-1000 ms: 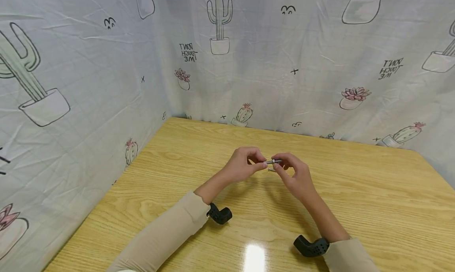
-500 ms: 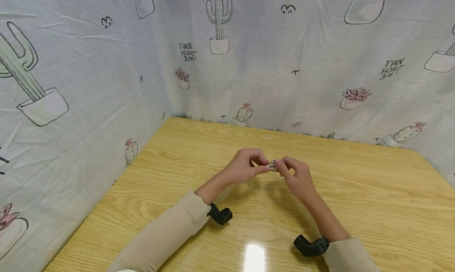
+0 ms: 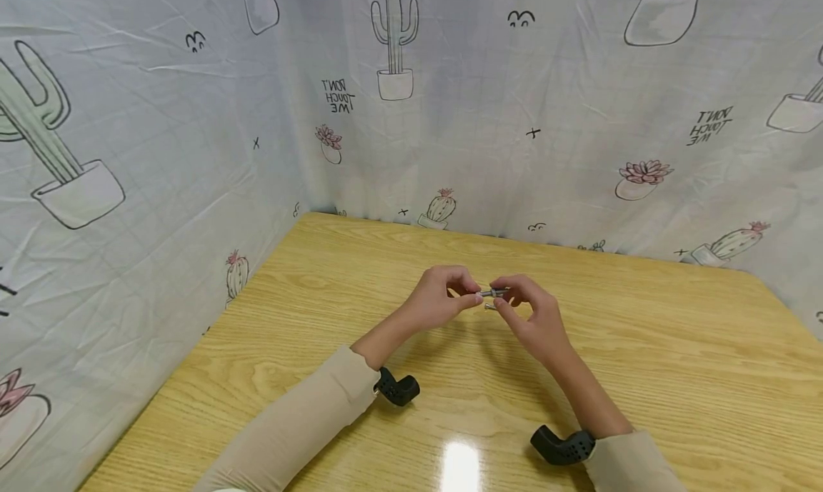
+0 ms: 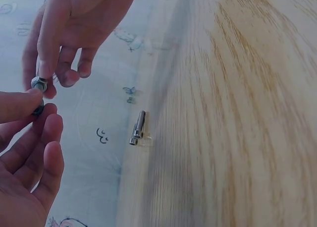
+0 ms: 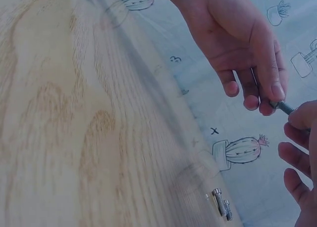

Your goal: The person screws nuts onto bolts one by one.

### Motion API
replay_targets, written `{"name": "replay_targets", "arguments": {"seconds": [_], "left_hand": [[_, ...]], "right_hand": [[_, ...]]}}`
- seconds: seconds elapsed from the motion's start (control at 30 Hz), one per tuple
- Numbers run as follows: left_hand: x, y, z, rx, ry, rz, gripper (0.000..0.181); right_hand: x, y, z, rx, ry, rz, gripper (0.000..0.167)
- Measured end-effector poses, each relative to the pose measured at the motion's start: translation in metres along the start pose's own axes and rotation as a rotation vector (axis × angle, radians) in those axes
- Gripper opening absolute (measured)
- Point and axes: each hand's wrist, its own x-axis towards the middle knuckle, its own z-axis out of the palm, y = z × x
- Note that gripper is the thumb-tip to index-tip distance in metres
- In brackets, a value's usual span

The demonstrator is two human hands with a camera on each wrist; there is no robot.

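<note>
- The left hand [image 3: 437,299] pinches one end of a metal bolt [image 5: 286,107] between thumb and fingertips.
- The right hand [image 3: 539,325] pinches the other end; the bolt bridges the hands, raised off the table [image 3: 360,263].
- A six-sided piece [image 4: 39,83] shows by the right fingertips; whether it is a nut or the bolt's head, I cannot tell.
- Two spare bolts [image 4: 140,125] lie close together on the table, near its far edge in the left wrist view.
- Likeliest trouble: a slip, since both grips are fingertip pinches on smooth metal; a dropped bolt could roll.
- Hands pulling out of line might jam the thread.
- A dipping hand could knock the spare bolts.
</note>
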Motion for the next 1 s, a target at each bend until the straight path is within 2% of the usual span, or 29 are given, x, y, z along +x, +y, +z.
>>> {"name": "replay_targets", "arguments": {"seconds": [0.33,0.53,0.77,0.87,1.0], "left_hand": [[0.0,0.001,0.0,-0.003,-0.028,0.002,0.005],[0.001,0.001,0.002,0.003,-0.055,0.032,0.006],[0.001,0.002,0.003,0.012,-0.066,0.044,0.004],[0.0,0.002,0.003,0.011,-0.04,0.025,0.004],[0.0,0.002,0.002,0.011,-0.003,0.004,0.004]], "right_hand": [[0.001,-0.007,-0.003,-0.01,-0.025,0.041,0.016],[0.001,-0.007,-0.002,-0.046,-0.003,0.079,0.01],[0.001,-0.008,-0.004,-0.044,-0.024,0.156,0.018],[0.001,-0.008,-0.005,-0.004,-0.031,0.141,0.014],[0.003,-0.017,-0.006,0.029,-0.028,0.073,0.023]]}}
